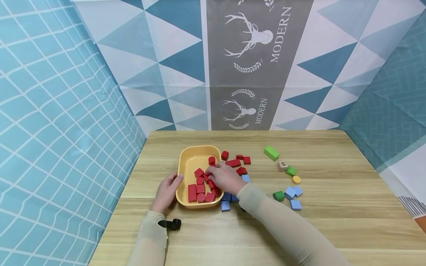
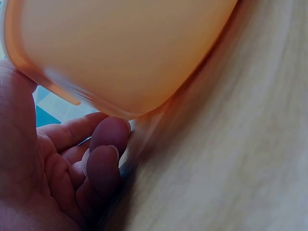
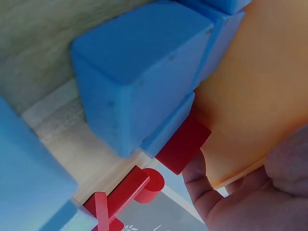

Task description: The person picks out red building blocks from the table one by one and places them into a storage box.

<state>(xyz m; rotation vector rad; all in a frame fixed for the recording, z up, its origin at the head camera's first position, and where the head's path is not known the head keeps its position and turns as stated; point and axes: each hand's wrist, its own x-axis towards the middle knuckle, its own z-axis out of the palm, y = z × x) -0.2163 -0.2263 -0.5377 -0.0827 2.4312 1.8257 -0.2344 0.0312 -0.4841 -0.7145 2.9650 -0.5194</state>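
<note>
A yellow plastic tray (image 1: 185,162) holds several red blocks, among them a tall rectangular block (image 1: 192,193) and a red cylinder (image 1: 211,160). My left hand (image 1: 167,192) grips the tray's left side; in the left wrist view the thumb lies at the rim and the curled fingers are by the outer wall. Over the tray's right rim reaches my right hand (image 1: 226,177), its fingertips down among the red blocks inside. Whether they pinch one is hidden. Outside the tray, beside that hand, are a red block (image 3: 184,144) and a large blue block (image 3: 144,72).
Several red blocks, including a long one (image 1: 233,163), lie right of the tray. Blue blocks (image 1: 225,206) crowd its lower right side. Farther right are a green block (image 1: 271,153), a wooden letter cube (image 1: 282,166), a yellow disc (image 1: 296,180) and light blue blocks (image 1: 295,205).
</note>
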